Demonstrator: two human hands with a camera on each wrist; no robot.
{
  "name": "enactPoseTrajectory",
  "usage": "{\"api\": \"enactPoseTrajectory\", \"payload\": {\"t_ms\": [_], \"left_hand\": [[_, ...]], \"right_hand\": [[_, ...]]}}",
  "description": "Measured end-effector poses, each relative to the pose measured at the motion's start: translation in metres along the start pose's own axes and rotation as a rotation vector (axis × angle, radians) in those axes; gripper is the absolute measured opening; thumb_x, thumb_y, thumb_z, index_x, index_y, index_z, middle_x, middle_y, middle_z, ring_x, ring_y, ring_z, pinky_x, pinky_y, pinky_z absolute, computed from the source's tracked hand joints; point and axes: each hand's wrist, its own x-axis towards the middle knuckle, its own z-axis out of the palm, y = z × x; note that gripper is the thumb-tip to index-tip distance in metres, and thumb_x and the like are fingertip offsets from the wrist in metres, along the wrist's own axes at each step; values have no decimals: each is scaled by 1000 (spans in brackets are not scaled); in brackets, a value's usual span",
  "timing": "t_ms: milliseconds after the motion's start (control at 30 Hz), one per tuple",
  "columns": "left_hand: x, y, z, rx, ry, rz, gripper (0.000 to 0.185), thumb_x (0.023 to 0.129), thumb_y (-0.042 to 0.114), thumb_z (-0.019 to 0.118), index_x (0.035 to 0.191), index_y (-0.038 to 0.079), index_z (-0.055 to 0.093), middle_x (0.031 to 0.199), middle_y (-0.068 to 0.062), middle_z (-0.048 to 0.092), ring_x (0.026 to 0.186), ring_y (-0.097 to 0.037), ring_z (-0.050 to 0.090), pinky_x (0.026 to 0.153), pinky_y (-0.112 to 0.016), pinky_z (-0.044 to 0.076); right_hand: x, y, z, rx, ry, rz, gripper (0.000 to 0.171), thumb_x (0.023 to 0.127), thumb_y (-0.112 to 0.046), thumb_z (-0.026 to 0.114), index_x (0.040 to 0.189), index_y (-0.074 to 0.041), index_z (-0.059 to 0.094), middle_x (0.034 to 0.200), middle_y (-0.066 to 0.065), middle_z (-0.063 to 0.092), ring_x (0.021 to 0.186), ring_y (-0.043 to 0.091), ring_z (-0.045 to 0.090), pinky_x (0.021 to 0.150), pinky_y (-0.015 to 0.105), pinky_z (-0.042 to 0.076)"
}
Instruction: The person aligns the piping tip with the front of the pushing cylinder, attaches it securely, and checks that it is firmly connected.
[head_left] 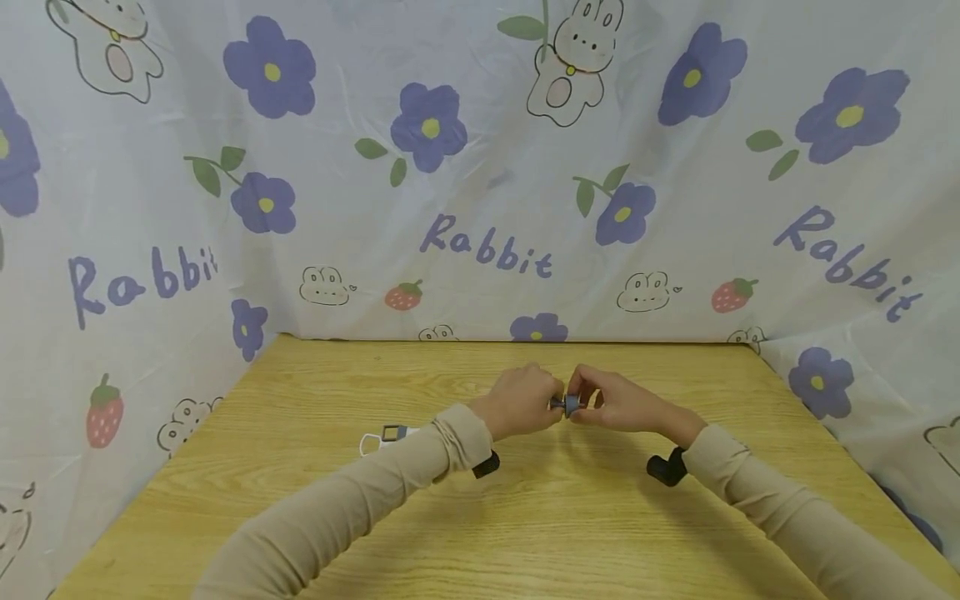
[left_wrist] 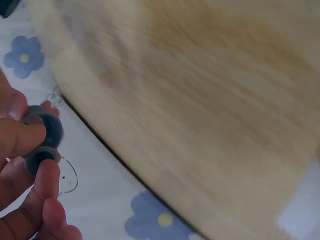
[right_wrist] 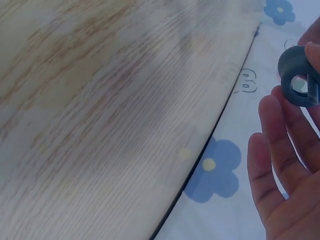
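Both hands meet above the far middle of the table around a small grey-blue part with a round, flared body. My left hand grips it from the left, where a thin dark piece shows by the fingers. My right hand pinches it between thumb and fingertips. In the left wrist view two round openings show on the grey-blue part, with fingers around them. The right wrist view shows a ring-shaped end of the grey-blue part with a hole through it. Fingers hide much of the part, and its exact kind is unclear.
On the wooden table, a white looped item and a dark grey rectangular frame lie partly behind the left sleeve. A patterned cloth hangs along the back and sides. Black devices sit beneath both wrists.
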Motion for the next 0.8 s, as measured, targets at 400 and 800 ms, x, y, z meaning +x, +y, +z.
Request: {"api": "enactPoseTrajectory", "payload": {"t_ms": [400, 800], "left_hand": [[2, -7, 1, -695, -86, -143, 11, 85, 19, 60, 93, 16, 68, 86, 5, 67, 77, -7, 61, 66, -21, 48], [-1, -5, 12, -820, 8, -171, 16, 84, 18, 62, 94, 11, 50, 82, 1, 63, 74, -9, 59, 63, -23, 47]], "right_hand": [[0, 0, -4, 75, 2, 27, 23, 84, -31, 63, 98, -20, 48, 93, -3, 60, 87, 15, 59, 72, 36, 47], [-2, -6, -4, 57, -5, 19, 21, 82, -25, 65, 96, -21, 50, 90, -5, 61, 85, 15, 58, 77, 38, 46]]}}
